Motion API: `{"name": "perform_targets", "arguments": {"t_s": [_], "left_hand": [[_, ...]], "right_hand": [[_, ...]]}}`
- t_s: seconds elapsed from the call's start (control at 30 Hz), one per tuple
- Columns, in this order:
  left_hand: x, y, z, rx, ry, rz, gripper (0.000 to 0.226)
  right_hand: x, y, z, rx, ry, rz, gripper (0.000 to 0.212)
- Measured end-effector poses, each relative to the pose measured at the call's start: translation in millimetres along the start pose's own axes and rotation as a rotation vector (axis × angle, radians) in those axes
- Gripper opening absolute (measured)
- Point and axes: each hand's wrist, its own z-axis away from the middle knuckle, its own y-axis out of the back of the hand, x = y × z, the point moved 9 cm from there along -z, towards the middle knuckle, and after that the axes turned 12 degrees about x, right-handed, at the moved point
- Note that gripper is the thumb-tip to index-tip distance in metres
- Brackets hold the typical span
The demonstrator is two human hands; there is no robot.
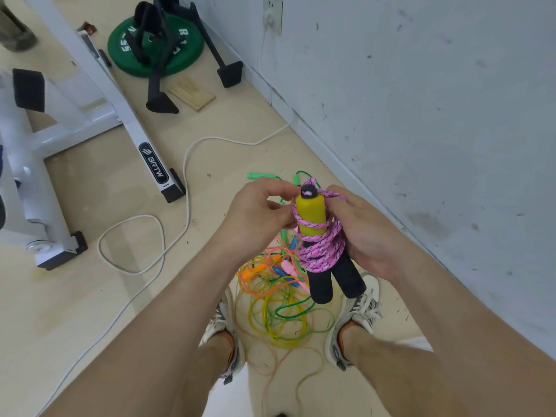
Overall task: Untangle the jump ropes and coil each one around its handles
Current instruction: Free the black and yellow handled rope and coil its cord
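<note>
A pink braided jump rope (323, 251) is coiled around its two handles (311, 215), which are yellow at the top and black foam below. My right hand (365, 236) grips the bundle from the right. My left hand (258, 213) pinches the rope at the top of the yellow part. On the floor between my shoes lies a tangle of thin plastic ropes (276, 299) in yellow, green and orange, with blue, pink and orange handles. A green handle (255, 176) lies beyond my hands.
A white cable (186, 176) runs from a wall socket across the floor. A white exercise machine frame (126, 115) stands at left, a green weight plate (156, 46) and black stand behind it. The grey wall (421, 115) is close on the right.
</note>
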Motion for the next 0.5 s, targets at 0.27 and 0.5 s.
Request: {"name": "perform_targets", "arguments": {"t_s": [0.27, 0.5], "left_hand": [[2, -4, -5, -0.002, -0.22, -0.317, 0.033], [-18, 1, -5, 0.154, 0.167, 0.172, 0.041]], "right_hand": [[2, -4, 2, -0.008, -0.003, 0.004, 0.026], [-18, -1, 6, 0.119, 0.14, -0.081, 0.027]]}}
